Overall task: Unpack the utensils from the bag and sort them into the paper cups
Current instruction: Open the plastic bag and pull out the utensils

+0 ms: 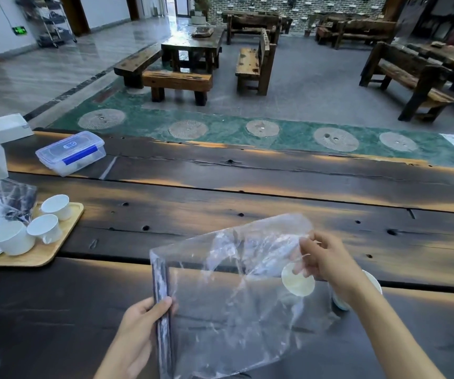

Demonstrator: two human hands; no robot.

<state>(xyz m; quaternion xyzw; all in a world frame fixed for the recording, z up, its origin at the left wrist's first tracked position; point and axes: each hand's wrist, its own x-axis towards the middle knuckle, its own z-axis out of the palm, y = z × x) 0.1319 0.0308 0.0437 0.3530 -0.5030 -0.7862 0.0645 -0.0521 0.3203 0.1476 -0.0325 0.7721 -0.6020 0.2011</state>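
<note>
We've got a clear crinkled plastic bag [234, 296] held up over the dark wooden plank table [247, 203]. Our left hand [141, 324] is wrapped around a bundle of dark utensils [162, 291] standing upright at the bag's left edge, gripped through the film. Our right hand [327, 261] pinches the bag's upper right edge between thumb and fingers. Just behind the bag, two white paper cups sit side by side: one [298, 281] seen through the plastic, the other [371, 285] largely hidden by our right wrist. Far left, a light wooden tray [64, 233] carries white cups.
</note>
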